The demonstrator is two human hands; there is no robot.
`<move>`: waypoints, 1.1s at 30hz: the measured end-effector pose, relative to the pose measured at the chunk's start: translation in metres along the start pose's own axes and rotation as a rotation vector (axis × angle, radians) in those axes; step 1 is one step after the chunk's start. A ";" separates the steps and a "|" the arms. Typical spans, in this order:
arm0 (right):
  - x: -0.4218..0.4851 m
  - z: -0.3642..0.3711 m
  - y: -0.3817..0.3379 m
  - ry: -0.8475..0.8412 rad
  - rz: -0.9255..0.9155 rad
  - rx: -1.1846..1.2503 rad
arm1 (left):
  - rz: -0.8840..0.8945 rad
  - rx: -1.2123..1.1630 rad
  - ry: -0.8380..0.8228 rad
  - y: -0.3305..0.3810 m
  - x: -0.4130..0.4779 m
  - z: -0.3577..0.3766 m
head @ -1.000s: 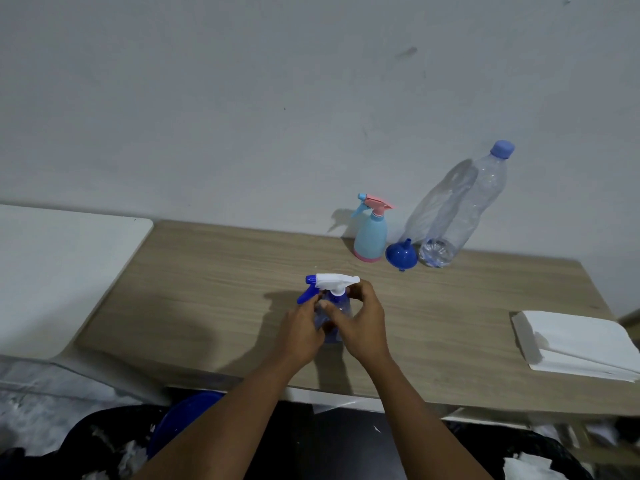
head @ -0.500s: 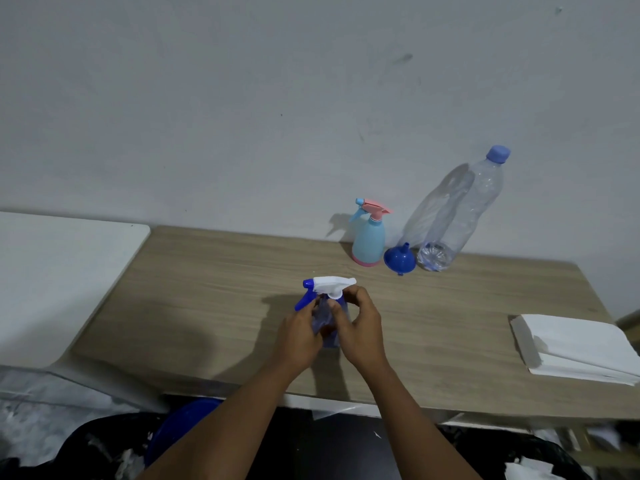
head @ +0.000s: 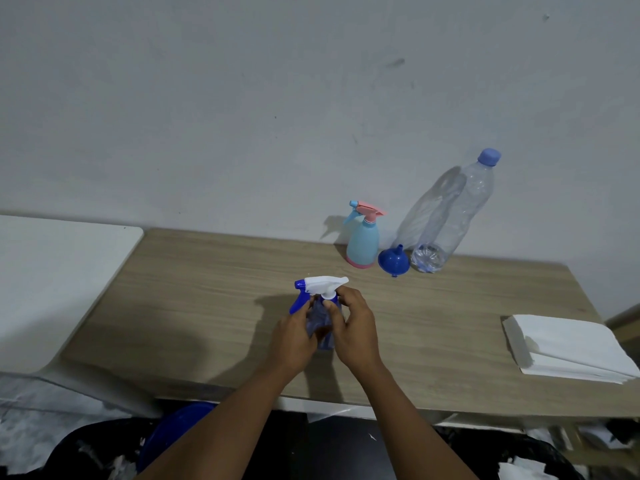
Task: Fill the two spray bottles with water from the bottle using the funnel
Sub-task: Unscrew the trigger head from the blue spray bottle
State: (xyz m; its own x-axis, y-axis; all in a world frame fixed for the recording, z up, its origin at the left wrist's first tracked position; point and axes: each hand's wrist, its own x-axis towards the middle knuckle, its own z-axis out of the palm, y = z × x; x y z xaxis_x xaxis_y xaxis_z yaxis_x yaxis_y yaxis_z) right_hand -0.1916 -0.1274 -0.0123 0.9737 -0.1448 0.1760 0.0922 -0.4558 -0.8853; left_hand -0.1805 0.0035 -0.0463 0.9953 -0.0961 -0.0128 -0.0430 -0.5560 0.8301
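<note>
Wooden table (head: 214,292): I see it running along the grey wall, its top carrying every task item; it sits a little lower in my view than half a second ago, so the head camera has tipped up slightly.
White paper stack (head: 568,344): folded, at the table's right end, well apart from the bottles; unchanged.
Clear water bottle (head: 453,216): upright at the back by the wall, blue cap on, where it was before.
Light blue spray bottle (head: 362,245): pink trigger head on, upright, just left of the funnel; not moved.
Blue funnel (head: 393,260): lying wide end toward me, spout up, between the light blue spray bottle and the clear water bottle, close against both.
Dark blue spray bottle (head: 322,318): upright mid-table, white and blue trigger head pointing left, same spot as earlier.
Left hand (head: 291,336): I see it closed around the body of the dark blue spray bottle, as before.
Right hand (head: 356,327): thumb and fingers pinched on the collar under the trigger head; compared with a second ago the fingers have shifted round the neck, while the head looks seated the same.
</note>
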 end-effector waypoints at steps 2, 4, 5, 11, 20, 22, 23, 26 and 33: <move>0.001 0.000 -0.003 0.027 -0.022 0.000 | 0.012 -0.027 0.001 0.002 0.000 0.000; 0.006 -0.002 -0.009 0.060 -0.046 0.018 | 0.015 -0.052 -0.010 0.003 0.000 -0.001; 0.008 -0.005 -0.015 0.075 -0.058 0.030 | 0.011 -0.054 -0.015 0.003 0.000 -0.001; 0.040 -0.047 -0.075 0.284 -0.073 0.189 | 0.002 -0.099 0.025 -0.003 0.001 0.002; 0.077 -0.116 -0.043 0.309 0.185 -0.042 | 0.069 -0.100 0.039 -0.005 0.001 0.003; 0.070 -0.108 -0.007 0.211 0.299 -0.152 | 0.062 -0.110 0.028 -0.004 0.000 0.002; 0.065 -0.102 0.012 0.161 0.355 -0.189 | 0.059 -0.113 0.027 -0.004 0.000 0.001; 0.049 -0.083 0.059 0.040 0.521 -0.257 | 0.053 -0.110 0.027 -0.004 0.000 0.001; 0.034 -0.057 0.099 -0.028 0.617 -0.277 | 0.039 -0.094 0.009 0.001 -0.002 -0.003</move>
State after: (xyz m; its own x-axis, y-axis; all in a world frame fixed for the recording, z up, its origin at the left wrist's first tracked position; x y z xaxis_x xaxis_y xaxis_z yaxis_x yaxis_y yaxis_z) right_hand -0.1612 -0.2278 -0.0695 0.8364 -0.4298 -0.3403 -0.5352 -0.5059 -0.6765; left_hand -0.1824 0.0060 -0.0436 0.9937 -0.1087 0.0256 -0.0742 -0.4718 0.8786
